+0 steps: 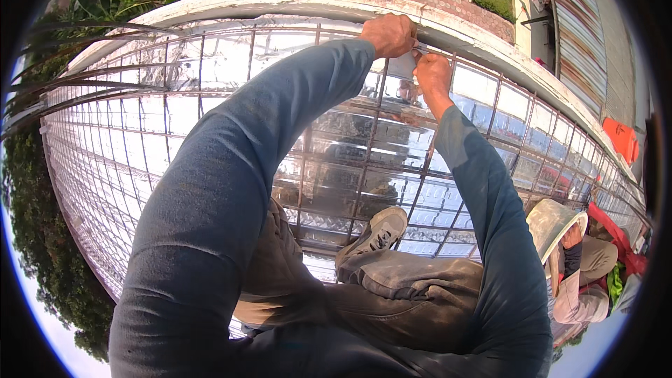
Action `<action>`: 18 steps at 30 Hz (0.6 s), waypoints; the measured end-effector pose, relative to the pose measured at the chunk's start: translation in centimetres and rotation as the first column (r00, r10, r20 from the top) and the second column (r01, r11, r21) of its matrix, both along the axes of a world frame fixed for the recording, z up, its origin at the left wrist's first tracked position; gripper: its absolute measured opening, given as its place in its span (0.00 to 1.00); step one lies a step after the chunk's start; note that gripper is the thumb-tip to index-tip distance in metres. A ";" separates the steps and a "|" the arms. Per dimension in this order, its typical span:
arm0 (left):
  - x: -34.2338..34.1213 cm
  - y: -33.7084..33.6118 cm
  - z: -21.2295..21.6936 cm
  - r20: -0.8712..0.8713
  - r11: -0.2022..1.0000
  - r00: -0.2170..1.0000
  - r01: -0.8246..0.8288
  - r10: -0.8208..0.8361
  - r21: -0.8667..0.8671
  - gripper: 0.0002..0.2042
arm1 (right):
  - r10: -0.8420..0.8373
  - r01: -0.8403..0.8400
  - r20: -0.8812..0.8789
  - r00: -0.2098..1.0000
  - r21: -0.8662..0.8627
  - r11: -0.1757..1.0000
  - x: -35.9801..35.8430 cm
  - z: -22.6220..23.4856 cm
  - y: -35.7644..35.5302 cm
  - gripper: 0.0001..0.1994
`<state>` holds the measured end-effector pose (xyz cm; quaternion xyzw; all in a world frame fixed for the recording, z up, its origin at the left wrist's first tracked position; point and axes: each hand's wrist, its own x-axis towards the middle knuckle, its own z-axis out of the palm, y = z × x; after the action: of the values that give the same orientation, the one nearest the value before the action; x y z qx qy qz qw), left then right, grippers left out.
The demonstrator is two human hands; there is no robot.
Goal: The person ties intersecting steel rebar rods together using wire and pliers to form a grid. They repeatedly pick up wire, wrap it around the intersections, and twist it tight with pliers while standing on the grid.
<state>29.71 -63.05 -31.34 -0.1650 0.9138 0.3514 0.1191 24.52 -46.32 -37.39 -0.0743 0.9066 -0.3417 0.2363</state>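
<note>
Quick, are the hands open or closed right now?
Left hand: curled closed by the long, curved-looking white ledge; can't tell what it holds.
Right hand: curled closed too; anything held is too small to tell.

A shiny silver sheet (402,189) is forming the supporting surface and is reflecting its surroundings. A metal mesh (378,101) of thin, crossing bars is lying over the sheet. A laced shoe (378,234) is resting on this mesh-covered surface.
</note>
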 end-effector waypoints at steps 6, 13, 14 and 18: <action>-1.1 -1.0 0.0 0.184 0.996 0.979 0.090 -0.091 0.014 0.18 | -0.025 0.075 -0.346 0.938 0.132 0.988 0.1 -5.2 -0.1 0.10; -2.1 0.9 -0.8 0.157 0.995 0.986 -0.070 0.058 0.074 0.15 | -0.002 -0.014 -0.069 0.998 -0.232 0.973 -4.7 -9.8 4.3 0.06; -1.9 0.9 -0.9 0.165 0.992 0.983 -0.094 0.079 0.085 0.15 | 0.018 -0.015 0.008 1.000 -0.296 0.955 -4.1 -8.7 4.3 0.05; -1.6 1.4 -1.3 0.112 0.969 0.971 -0.224 0.212 0.105 0.14 | 0.012 -0.034 -0.165 0.986 -0.131 0.991 -0.5 -2.5 3.0 0.08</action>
<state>28.12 -61.63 -32.64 -0.2746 0.8609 0.4065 0.1345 23.99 -43.35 -39.90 -0.1283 0.8970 -0.3917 0.1595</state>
